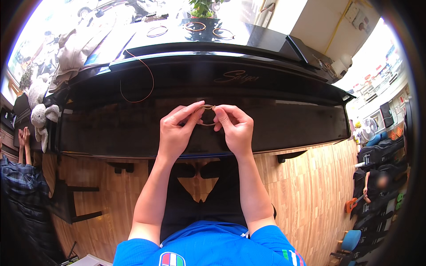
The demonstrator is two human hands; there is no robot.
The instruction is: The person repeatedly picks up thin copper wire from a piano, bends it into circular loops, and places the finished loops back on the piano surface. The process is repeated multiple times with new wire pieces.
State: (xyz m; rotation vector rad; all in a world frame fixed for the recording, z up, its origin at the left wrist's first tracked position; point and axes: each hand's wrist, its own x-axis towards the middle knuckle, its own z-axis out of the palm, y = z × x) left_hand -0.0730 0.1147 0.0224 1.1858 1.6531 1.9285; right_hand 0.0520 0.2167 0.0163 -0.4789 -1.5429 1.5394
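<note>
A small coil of thin, brass-coloured string is held up in front of the dark piano. My left hand pinches its left side between thumb and fingers. On the coil's right side, the thumb and fingertips of my right hand are closed. Parts of the coil are hidden behind my fingers. To the left, a loose copper-coloured string curves down from the piano top across its front. Three more coiled strings, a left one, a middle one and a right one, lie on the glossy lid.
The black upright piano spans the view before me. A potted plant stands behind it. At left are a grey plush toy, a beige cloth and another person's hands. A person with a small orange guitar sits far right.
</note>
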